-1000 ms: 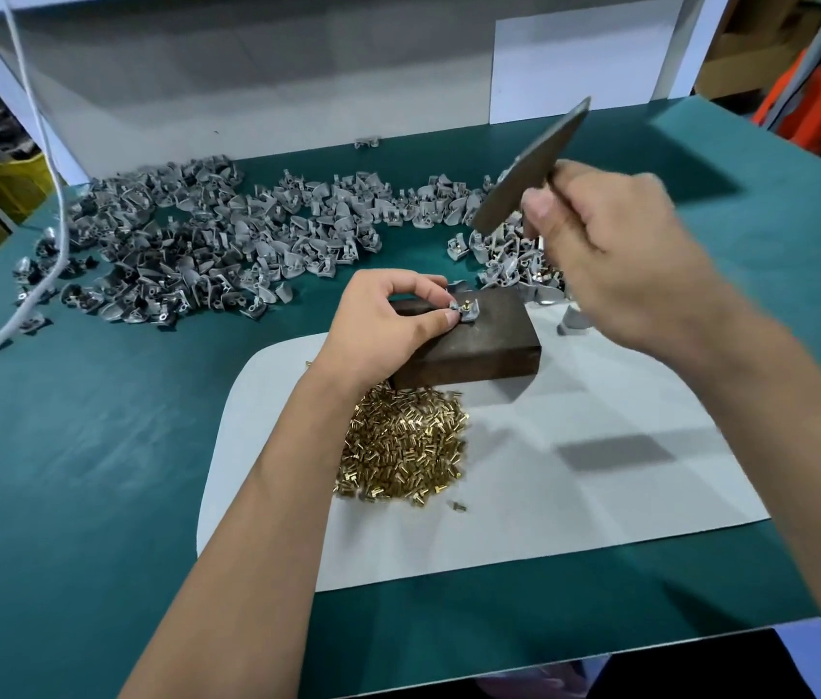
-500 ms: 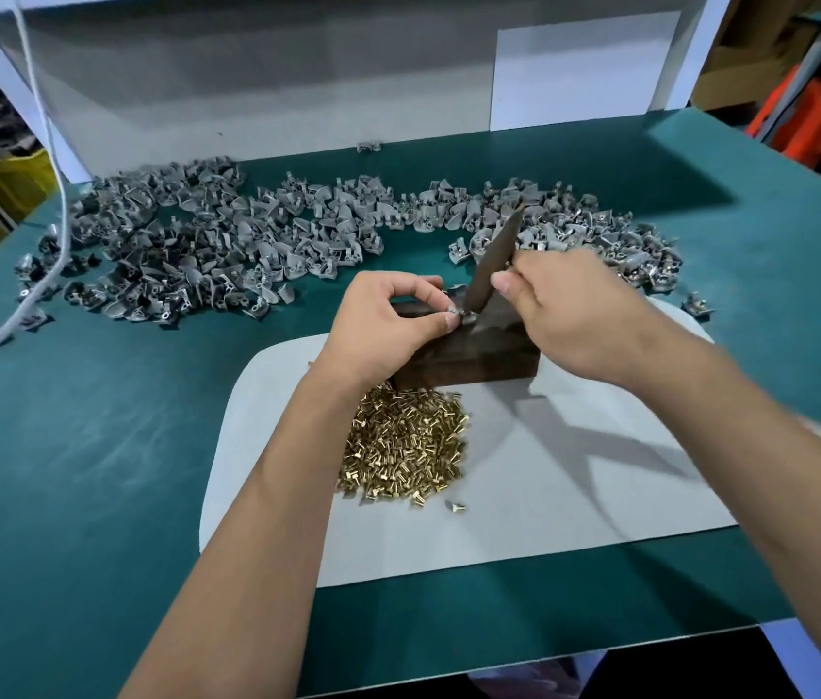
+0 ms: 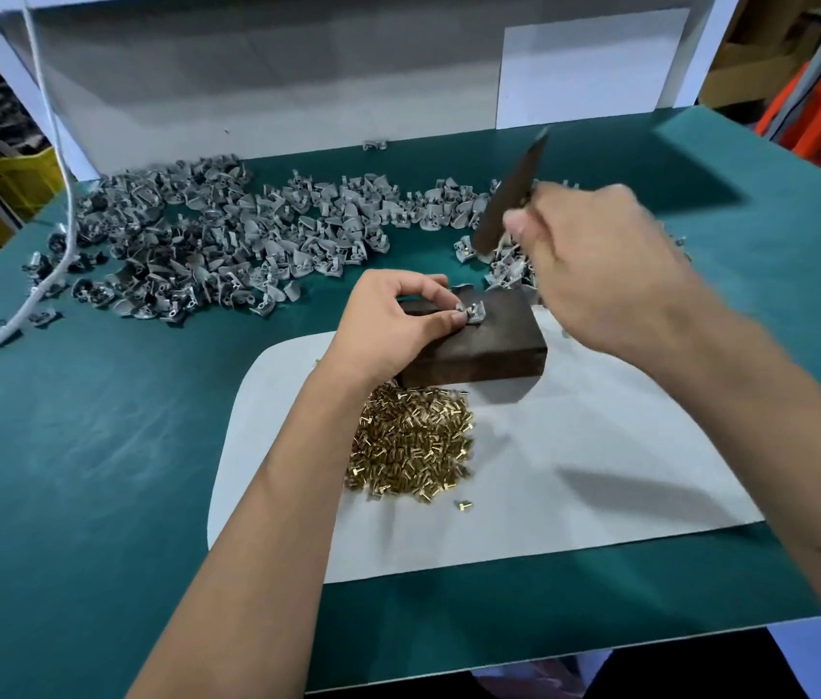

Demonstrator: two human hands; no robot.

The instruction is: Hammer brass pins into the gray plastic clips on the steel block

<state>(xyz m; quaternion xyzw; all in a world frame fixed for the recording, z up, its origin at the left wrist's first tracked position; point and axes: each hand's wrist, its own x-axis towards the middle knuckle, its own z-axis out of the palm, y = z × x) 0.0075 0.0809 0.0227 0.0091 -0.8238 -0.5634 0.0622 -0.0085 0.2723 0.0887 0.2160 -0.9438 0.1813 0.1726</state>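
Item: gray clip (image 3: 473, 311), on the steel block (image 3: 479, 340); I see my left hand (image 3: 388, 327) pinching it steady for striking. Right hand (image 3: 600, 259) clenches a flat metal striker (image 3: 512, 194), raised. Brass pins (image 3: 411, 443) heaped just beside the block for easy reach.

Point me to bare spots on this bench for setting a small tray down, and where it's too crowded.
Free: the white mat right of the brass pins, in front of the steel block; the green tabletop left of the mat, below the gray clips; the far right corner. Crowded: the clip band along the back, and the block, where the left hand holds a clip.
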